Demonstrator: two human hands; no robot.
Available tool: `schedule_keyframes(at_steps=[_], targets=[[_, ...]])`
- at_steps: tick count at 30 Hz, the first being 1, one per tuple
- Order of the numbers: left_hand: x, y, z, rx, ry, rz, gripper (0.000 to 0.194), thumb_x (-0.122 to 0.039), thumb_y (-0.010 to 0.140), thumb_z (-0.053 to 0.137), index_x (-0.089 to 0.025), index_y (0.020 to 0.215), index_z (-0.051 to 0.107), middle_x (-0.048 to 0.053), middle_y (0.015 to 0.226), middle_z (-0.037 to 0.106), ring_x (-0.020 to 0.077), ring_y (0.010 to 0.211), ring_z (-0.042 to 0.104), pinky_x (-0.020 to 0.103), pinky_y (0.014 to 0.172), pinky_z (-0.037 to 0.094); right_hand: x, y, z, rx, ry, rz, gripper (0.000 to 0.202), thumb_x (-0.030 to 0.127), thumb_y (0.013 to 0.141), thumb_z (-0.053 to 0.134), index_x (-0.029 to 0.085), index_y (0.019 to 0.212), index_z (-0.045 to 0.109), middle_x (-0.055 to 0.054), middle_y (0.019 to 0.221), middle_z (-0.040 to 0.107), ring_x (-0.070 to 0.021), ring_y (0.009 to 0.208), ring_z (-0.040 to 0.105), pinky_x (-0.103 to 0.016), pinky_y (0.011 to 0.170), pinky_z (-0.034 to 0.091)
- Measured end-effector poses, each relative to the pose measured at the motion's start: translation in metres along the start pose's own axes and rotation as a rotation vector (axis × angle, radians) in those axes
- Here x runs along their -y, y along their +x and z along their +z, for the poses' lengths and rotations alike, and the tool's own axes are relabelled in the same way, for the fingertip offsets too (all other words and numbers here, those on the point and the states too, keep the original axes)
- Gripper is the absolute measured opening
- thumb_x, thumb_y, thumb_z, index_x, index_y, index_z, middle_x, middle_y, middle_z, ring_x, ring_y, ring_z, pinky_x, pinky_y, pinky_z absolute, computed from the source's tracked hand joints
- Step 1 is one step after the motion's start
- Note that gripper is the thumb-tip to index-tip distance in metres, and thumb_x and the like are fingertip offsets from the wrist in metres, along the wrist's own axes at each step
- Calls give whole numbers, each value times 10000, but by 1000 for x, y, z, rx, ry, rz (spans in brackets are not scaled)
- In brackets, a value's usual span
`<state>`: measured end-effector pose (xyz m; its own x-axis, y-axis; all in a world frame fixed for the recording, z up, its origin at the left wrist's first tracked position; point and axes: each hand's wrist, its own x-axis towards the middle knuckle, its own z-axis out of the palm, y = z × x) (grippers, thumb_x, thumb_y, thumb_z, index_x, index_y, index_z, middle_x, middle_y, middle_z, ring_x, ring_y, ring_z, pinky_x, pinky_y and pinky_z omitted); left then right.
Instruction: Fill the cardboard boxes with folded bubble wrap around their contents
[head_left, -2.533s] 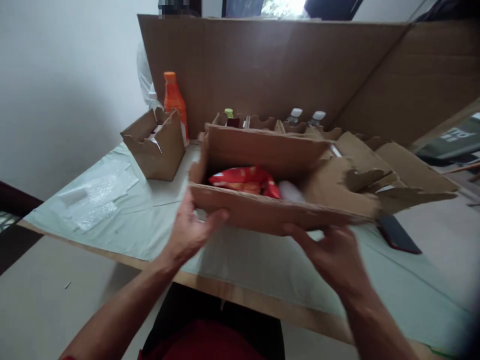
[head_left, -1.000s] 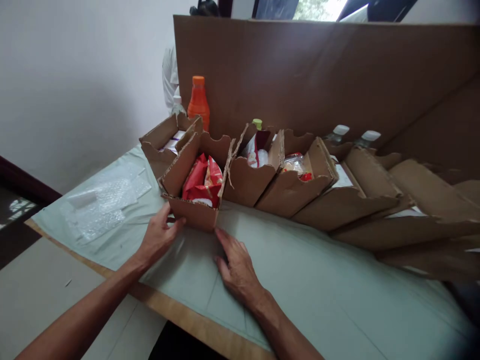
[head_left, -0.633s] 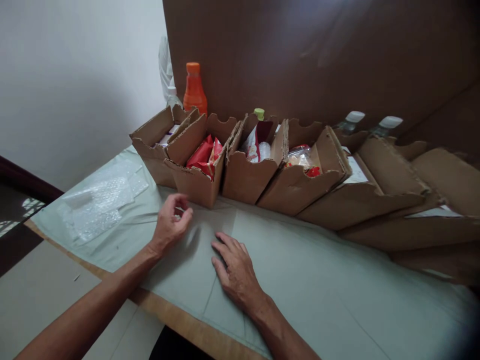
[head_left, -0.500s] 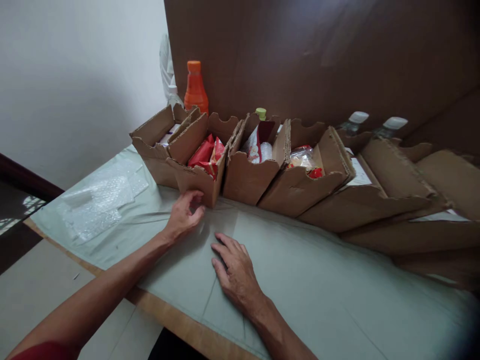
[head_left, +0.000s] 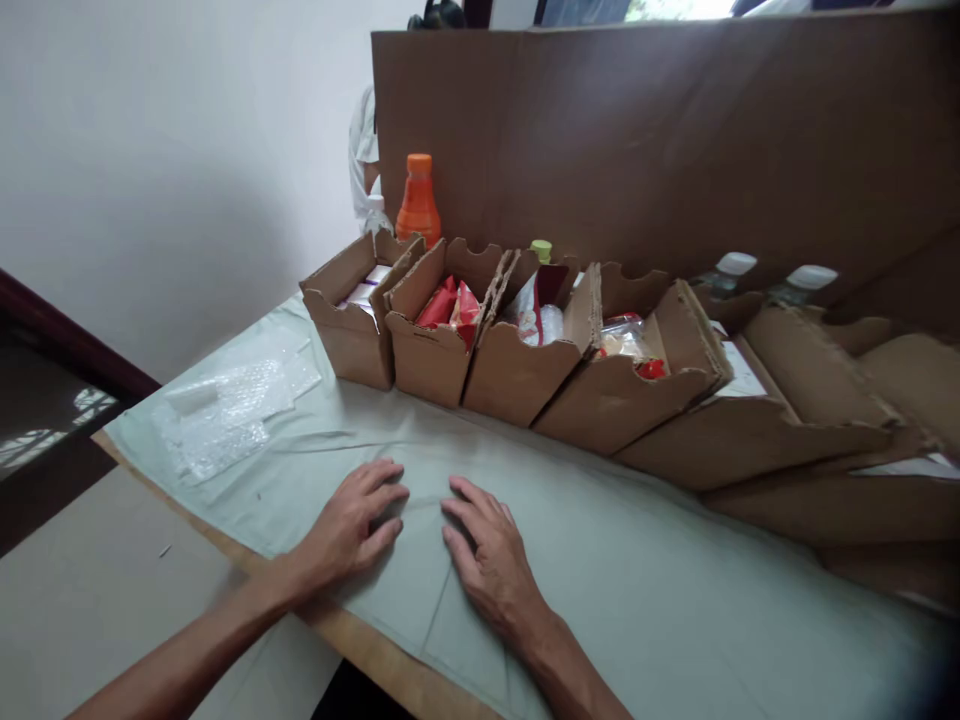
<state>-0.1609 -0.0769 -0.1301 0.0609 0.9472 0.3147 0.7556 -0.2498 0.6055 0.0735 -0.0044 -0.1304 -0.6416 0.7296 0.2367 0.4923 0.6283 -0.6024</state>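
Observation:
My left hand [head_left: 351, 522] rests on the pale green cloth [head_left: 615, 580], fingers apart and holding nothing. Beside it on the right, my right hand [head_left: 487, 550] also lies on the cloth, open, with a small gap between the two. Beyond them stands a row of cardboard bins. The leftmost bin [head_left: 351, 345] holds small white packets [head_left: 367, 288]. Red packets [head_left: 450, 303] fill the second bin [head_left: 427, 365]. In the third bin [head_left: 517, 375] are a white and dark red packet and something clear. The fourth bin [head_left: 626, 400] contains clear-wrapped items with red parts.
Bubble wrap [head_left: 232, 405] lies at the table's left end. An orange bottle [head_left: 418, 205] and white-capped bottles stand behind the bins, before a tall cardboard panel [head_left: 600, 140]. Part of a person's head [head_left: 444, 15] shows above the panel.
My left hand has left the front of the second bin and come back onto the cloth. That bin now stands in line beside the first. The view has tilted up a little.

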Motion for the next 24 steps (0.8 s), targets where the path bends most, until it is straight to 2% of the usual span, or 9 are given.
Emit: schedule_keyframes(at_steps=[4, 6, 9, 12, 13, 15, 17, 19, 24], targets=[[2, -26, -5, -64, -20, 42, 256, -212, 899, 621, -235, 1130, 729, 121, 1238, 744, 317, 1262, 641, 505, 1058, 514, 21, 33, -19, -19, 88, -54, 364, 211, 960, 519, 210, 1296, 659, -121, 1332, 706, -241, 1178, 695, -415, 1004, 574], [0, -27, -7, -79, -72, 27, 201, -207, 922, 591, -229, 1066, 729, 102, 1061, 771, 285, 1099, 695, 463, 957, 550, 44, 68, -32, -32, 105, -103, 435, 206, 958, 500, 216, 1381, 600, -102, 1247, 732, -204, 1030, 723, -355, 920, 589], [-7, -29, -11, -86, -123, -9, 163, -193, 933, 564, -224, 971, 719, 73, 878, 740, 246, 881, 680, 421, 824, 543, 86, 137, -46, -52, 19, -145, 576, 204, 949, 504, 211, 1524, 471, -74, 1108, 753, -192, 895, 712, -331, 858, 568], [-14, -38, -15, -119, -172, -2, 151, -180, 931, 563, -225, 934, 706, 57, 800, 711, 227, 798, 659, 392, 760, 530, 117, 203, -45, -19, -140, -60, 743, 216, 941, 542, 164, 1638, 291, -70, 964, 756, -230, 868, 707, -372, 869, 545], [-15, -42, -15, -154, -197, 6, 155, -174, 935, 558, -226, 942, 704, 52, 780, 707, 219, 773, 661, 375, 736, 531, 123, 220, -41, -11, -174, -17, 762, 224, 938, 558, 152, 1644, 279, -74, 938, 753, -240, 866, 706, -380, 869, 539], [-15, -49, -16, -267, -250, -11, 162, -162, 944, 559, -227, 974, 704, 42, 767, 711, 198, 731, 672, 331, 681, 537, 128, 246, -32, -32, -197, 45, 682, 238, 946, 570, 163, 1598, 384, -84, 940, 753, -246, 881, 701, -376, 868, 524], [-12, -55, -14, -425, -285, -108, 171, -162, 950, 570, -229, 1029, 707, 42, 828, 734, 188, 756, 699, 301, 674, 557, 128, 259, -25, -84, -182, 54, 460, 245, 985, 528, 199, 1440, 582, -83, 978, 757, -235, 901, 694, -349, 860, 503], [-8, -59, -11, -559, -304, -245, 171, -189, 960, 585, -233, 1066, 711, 48, 929, 750, 194, 848, 724, 296, 732, 586, 128, 262, -21, -109, -189, 20, 324, 254, 1029, 470, 212, 1252, 701, -77, 995, 762, -226, 906, 689, -324, 839, 479], [-2, -65, -3, -709, -349, -403, 214, -283, 967, 612, -240, 1155, 704, 64, 1121, 713, 207, 1007, 684, 343, 923, 566, 136, 242, -22, -68, -251, -51, 261, 254, 1025, 505, 218, 1111, 749, -66, 923, 770, -230, 869, 696, -296, 769, 438]])
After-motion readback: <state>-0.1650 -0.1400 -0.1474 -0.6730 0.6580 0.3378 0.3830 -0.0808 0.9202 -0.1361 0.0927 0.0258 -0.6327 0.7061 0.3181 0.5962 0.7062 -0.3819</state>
